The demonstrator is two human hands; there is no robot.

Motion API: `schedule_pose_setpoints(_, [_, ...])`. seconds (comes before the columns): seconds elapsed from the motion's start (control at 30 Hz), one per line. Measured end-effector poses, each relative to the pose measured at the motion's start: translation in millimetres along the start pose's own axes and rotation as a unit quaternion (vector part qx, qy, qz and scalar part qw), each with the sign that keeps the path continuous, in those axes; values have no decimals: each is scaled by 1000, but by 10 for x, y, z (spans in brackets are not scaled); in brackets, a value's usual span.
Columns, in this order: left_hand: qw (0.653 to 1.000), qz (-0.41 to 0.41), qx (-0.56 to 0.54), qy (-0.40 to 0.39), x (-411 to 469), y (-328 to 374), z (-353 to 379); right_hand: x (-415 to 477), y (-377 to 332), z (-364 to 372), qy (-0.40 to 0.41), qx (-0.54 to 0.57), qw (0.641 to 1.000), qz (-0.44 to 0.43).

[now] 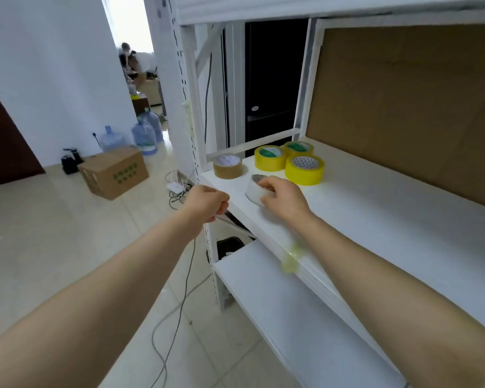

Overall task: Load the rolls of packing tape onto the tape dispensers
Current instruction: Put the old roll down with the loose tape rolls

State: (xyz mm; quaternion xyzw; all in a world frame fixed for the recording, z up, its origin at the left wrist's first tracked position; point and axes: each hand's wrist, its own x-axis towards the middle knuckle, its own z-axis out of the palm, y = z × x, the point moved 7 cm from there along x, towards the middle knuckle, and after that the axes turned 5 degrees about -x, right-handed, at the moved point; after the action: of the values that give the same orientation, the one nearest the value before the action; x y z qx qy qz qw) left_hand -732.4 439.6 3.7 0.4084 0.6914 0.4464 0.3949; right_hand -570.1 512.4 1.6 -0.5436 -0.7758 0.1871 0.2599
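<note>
clear roll of packing tape (253, 190) gripped on the white metal shelf (375, 205)
right hand (283, 198) curls over its top, ready to lift; left hand (207, 203) pinches a thin clear strip (235, 224), probably the free end, so it can't restick. brown roll (228, 166) and three yellow rolls (305, 170) wait behind; no dispenser in sight.

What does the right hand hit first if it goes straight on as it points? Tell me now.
Most likely the brown tape roll: the right hand, gripping the clear roll, points toward it along the shelf. The depth between them is hard to judge.
</note>
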Motion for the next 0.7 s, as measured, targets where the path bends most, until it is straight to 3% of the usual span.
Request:
schedule_pose_setpoints(0.2, [999, 20, 3, -24, 861, 84, -100, 603, 104, 341, -12, -116, 993, 25])
schedule_pose_setpoints(0.5, [982, 89, 39, -159, 2257, 473, 148, 1312, -22, 690, -65, -214, 972, 69])
schedule_pose_setpoints(0.63, [972, 104, 24, -211, 2691, 656, 295, 1759, 125, 421, 40, -135, 977, 159])
schedule_pose_setpoints(0.7, [966, 104, 23, -237, 2857, 687, 397, 1979, 257, 336, 47, -211, 960, 181])
